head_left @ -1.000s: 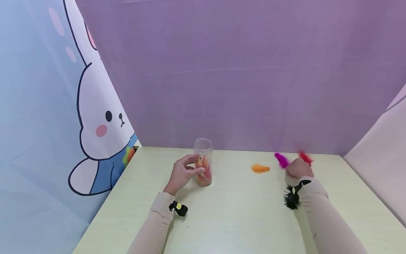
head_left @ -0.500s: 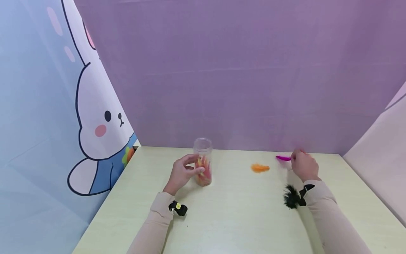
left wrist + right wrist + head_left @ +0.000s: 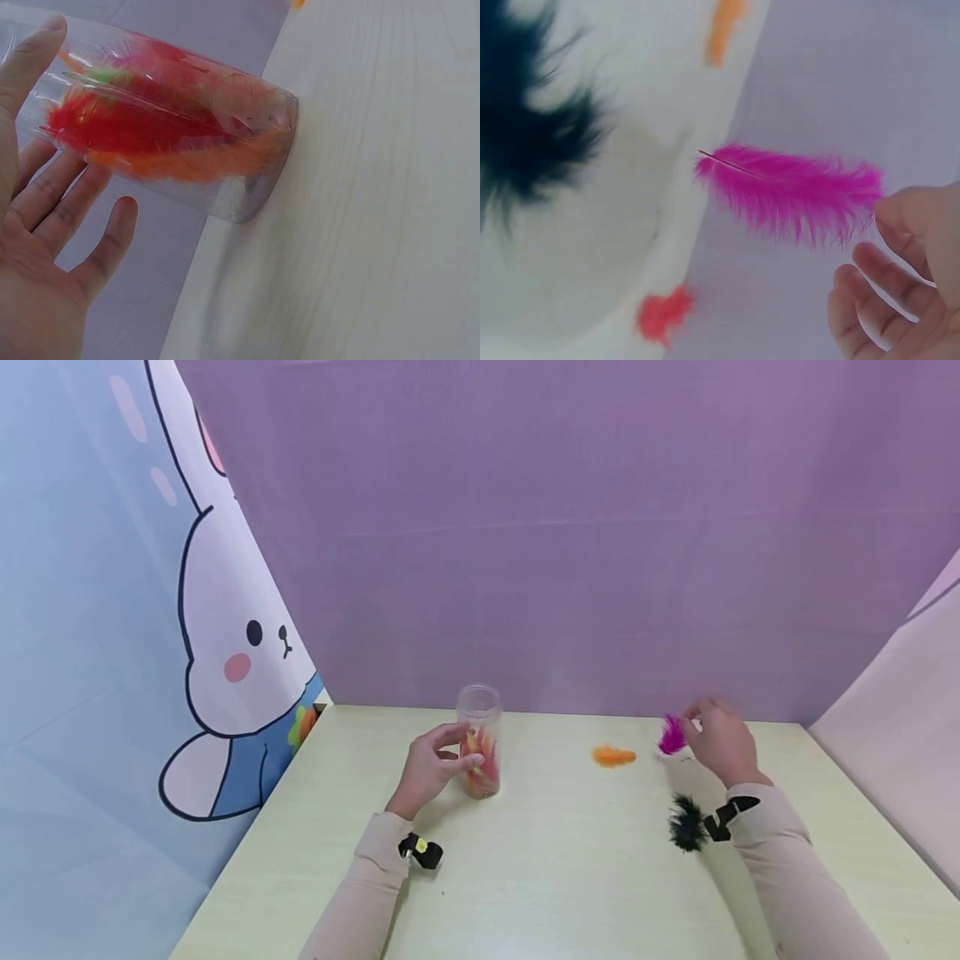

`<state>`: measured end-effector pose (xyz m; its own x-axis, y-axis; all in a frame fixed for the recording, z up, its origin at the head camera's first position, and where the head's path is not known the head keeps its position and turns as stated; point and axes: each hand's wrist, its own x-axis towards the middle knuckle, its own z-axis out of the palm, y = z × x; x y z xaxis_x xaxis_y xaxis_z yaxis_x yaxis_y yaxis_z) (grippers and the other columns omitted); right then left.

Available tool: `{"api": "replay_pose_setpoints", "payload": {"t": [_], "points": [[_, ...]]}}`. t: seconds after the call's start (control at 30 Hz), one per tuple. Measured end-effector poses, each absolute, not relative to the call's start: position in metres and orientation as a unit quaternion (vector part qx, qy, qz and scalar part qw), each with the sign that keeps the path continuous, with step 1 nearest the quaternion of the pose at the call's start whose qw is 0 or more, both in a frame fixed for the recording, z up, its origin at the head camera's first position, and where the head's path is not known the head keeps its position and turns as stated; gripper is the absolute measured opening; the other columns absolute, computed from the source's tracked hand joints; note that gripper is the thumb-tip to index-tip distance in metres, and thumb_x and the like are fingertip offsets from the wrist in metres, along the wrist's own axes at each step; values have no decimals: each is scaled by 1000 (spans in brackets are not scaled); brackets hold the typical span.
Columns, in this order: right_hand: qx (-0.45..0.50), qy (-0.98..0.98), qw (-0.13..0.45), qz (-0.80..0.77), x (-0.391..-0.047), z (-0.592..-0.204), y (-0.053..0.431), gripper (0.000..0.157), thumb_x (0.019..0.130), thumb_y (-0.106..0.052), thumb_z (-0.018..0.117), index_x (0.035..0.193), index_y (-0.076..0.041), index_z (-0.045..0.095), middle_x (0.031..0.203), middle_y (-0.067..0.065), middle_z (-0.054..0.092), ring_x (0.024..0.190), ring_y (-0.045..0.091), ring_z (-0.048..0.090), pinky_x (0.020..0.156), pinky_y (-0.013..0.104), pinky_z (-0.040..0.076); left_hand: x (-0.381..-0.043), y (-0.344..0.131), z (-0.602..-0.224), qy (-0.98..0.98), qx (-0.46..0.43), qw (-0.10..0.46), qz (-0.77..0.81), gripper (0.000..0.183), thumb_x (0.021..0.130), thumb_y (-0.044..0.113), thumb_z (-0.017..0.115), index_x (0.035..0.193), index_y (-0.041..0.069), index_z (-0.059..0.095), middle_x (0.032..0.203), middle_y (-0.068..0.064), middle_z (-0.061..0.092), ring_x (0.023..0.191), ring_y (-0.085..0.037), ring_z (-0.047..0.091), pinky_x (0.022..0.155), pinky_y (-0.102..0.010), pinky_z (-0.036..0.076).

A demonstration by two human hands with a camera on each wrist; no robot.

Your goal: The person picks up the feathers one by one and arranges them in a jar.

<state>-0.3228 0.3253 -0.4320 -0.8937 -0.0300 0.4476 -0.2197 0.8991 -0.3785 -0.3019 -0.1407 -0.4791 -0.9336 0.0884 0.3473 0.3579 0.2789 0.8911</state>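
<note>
In the head view, the counter (image 3: 540, 868) is lit softly, and faint shadows are cast by the arms (image 3: 795, 877). The wrist views are dimmer and greyish. Small glare is seen on the jar (image 3: 176, 124); the dark feather (image 3: 525, 124) is strongly blurred.

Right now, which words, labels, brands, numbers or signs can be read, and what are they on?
None can be read.
Clear jar: no label or lettering visible.
Rabbit-print cloth: a picture, no words in view.
Yellow patch on the black device at the left wrist: too small to tell whether it carries any marking.
</note>
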Motion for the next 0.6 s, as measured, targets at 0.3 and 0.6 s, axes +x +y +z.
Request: {"api": "replay_pose_setpoints", "payload": {"t": [0.3, 0.6], "points": [[75, -932, 214, 285, -318, -411, 309, 20, 99, -21, 60, 96, -3, 69, 88, 16, 73, 77, 28, 66, 64, 33, 50, -303, -141, -480, -791, -143, 120, -582, 59, 77, 33, 91, 130, 18, 69, 127, -4, 73, 117, -23, 69, 86, -30, 61], [75, -919, 209, 326, -311, -390, 285, 21, 101, -24, 60, 100, -5, 68, 91, 15, 78, 80, 24, 69, 67, 31, 49, -304, -141, -481, -787, -148, 122, -586, 58, 77, 32, 91, 128, 19, 70, 125, -5, 74, 115, -23, 70, 83, -28, 61]]}}
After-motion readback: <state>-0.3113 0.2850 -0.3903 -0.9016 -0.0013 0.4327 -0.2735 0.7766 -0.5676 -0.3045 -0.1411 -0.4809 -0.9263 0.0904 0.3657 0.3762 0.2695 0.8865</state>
